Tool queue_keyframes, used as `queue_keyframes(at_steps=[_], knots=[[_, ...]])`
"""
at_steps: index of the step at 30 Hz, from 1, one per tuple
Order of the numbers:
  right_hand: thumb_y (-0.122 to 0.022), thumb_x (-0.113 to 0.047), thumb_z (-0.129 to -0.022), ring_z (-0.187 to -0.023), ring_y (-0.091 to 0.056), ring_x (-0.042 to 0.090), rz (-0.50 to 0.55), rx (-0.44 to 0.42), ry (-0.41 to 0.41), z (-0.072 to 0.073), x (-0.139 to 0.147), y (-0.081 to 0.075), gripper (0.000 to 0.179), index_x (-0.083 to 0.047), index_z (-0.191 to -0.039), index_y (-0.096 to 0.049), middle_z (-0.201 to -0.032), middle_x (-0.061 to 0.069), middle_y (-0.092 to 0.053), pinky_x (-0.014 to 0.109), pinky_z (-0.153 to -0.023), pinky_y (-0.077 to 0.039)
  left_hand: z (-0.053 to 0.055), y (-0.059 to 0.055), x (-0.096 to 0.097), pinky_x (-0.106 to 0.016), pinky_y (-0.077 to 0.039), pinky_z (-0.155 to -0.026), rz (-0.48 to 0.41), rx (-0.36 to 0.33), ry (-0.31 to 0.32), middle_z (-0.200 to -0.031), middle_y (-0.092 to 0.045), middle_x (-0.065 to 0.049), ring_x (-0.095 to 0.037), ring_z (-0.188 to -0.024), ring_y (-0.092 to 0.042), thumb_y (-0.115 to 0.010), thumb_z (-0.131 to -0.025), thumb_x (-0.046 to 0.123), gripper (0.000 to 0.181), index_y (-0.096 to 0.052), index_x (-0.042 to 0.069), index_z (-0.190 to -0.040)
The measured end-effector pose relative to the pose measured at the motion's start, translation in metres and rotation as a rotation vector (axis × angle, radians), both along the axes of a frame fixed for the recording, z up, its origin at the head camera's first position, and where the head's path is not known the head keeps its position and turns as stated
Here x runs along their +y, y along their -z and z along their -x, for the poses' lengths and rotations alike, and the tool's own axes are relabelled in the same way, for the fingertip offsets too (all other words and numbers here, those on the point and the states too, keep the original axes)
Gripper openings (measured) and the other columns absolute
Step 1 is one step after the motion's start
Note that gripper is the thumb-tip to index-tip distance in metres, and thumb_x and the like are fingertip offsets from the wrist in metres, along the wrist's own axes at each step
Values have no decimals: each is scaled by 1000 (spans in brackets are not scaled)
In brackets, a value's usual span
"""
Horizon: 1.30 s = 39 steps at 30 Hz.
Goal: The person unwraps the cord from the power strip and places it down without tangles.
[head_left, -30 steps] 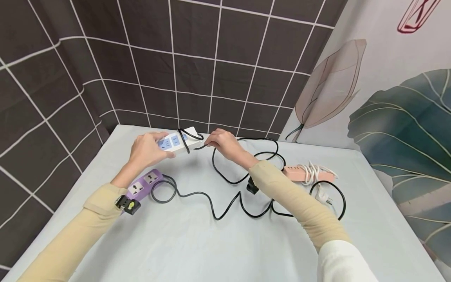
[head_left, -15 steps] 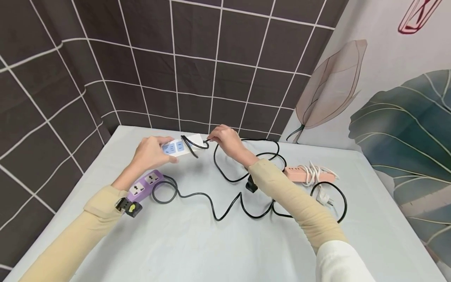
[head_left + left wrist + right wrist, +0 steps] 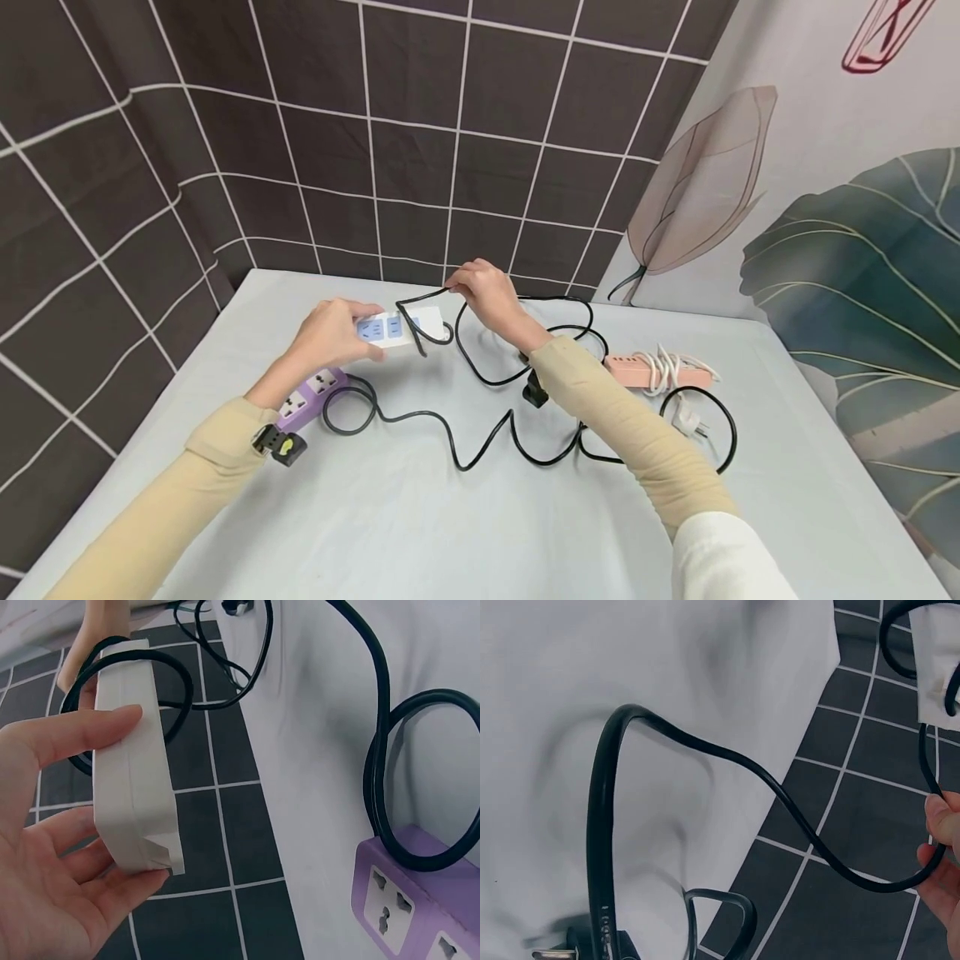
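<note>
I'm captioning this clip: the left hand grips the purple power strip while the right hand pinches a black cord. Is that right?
Not quite. The left hand grips the white power strip, as the head view shows; the right hand does pinch a black cord.

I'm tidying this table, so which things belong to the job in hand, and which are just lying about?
In the job:
- left hand
- white power strip
- right hand
- pinched black cord

Lying about:
- purple power strip
- its trailing cord
- coral power strip
- wrapped white cord
- white plug
</note>
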State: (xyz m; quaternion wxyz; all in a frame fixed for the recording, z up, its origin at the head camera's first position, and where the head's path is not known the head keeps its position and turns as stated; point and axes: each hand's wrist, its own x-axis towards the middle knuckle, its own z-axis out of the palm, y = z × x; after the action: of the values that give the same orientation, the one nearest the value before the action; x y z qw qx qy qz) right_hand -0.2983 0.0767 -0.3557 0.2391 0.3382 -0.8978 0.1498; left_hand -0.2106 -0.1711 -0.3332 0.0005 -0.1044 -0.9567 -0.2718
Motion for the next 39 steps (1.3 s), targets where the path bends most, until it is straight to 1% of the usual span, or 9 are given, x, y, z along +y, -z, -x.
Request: queue_keyframes(at_steps=[4,7,13,19,23,27,31,35,39], knots=[[-64,-11,-91,-93,-63,18,19,18,15,-1,0,-2,14,-14,-97,-76,-96,0,-73,30,-74,-54,1,1,1,-26,-40,-59,40,-22,4,-106,-69,-21,-26,-84,-60,-82,-62,27,71,-62,9,-128],[-64,-11,-91,-92,-63,18,39,35,33,-2,0,-4,14,-14,-97,-76,-96,0,-73,29,-72,-54,1,0,0,-26,-41,-58,46,-30,-9,-107,-69,-21,-27,-84,-61,-83,-62,28,72,-62,9,-128],[-65,-13,-91,-91,-63,16,76,57,60,-4,5,-8,13,-15,-97,-76,-97,-2,-73,29,-71,-53,3,0,-5,-28,-41,-61,30,-27,-45,-107,-70,-21,-28,-84,-60,-83,-62,30,72,-62,9,-128],[-66,-15,-89,-88,-63,18,129,93,39,-5,15,-11,11,-14,-95,-76,-94,0,-73,31,-66,-53,8,3,-13,-29,-40,-64,18,-28,-98,-105,-69,-19,-29,-86,-58,-83,-63,33,75,-60,10,-130],[-67,-16,-89,-84,-62,19,165,96,36,-5,26,-11,11,-13,-93,-76,-92,0,-74,32,-65,-51,9,3,-20,-31,-40,-66,8,-14,-136,-105,-69,-20,-30,-89,-57,-81,-66,34,73,-59,10,-131],[-66,-15,-89,-84,-62,19,174,94,29,-7,38,-8,10,-13,-92,-75,-92,0,-73,32,-65,-51,11,3,-26,-32,-39,-68,-29,4,-178,-108,-68,-21,-31,-91,-57,-80,-67,34,71,-60,9,-130],[-64,-12,-91,-85,-63,19,145,93,12,-9,46,-5,12,-13,-93,-75,-92,2,-73,32,-64,-51,12,2,-33,-31,-38,-67,-110,25,-243,-110,-69,-20,-30,-91,-58,-80,-69,34,66,-62,10,-128],[-63,-9,-91,-86,-63,20,117,78,8,-9,50,-2,14,-12,-94,-75,-93,3,-73,33,-66,-52,12,-4,-36,-31,-37,-68,-207,51,-294,-115,-68,-21,-31,-97,-56,-80,-71,35,65,-62,10,-129],[-63,-9,-91,-89,-63,20,93,46,27,-7,50,1,14,-13,-96,-75,-94,3,-73,33,-71,-53,10,-12,-35,-31,-38,-71,-280,77,-311,-120,-66,-19,-30,-105,-56,-80,-72,37,67,-60,10,-130]])
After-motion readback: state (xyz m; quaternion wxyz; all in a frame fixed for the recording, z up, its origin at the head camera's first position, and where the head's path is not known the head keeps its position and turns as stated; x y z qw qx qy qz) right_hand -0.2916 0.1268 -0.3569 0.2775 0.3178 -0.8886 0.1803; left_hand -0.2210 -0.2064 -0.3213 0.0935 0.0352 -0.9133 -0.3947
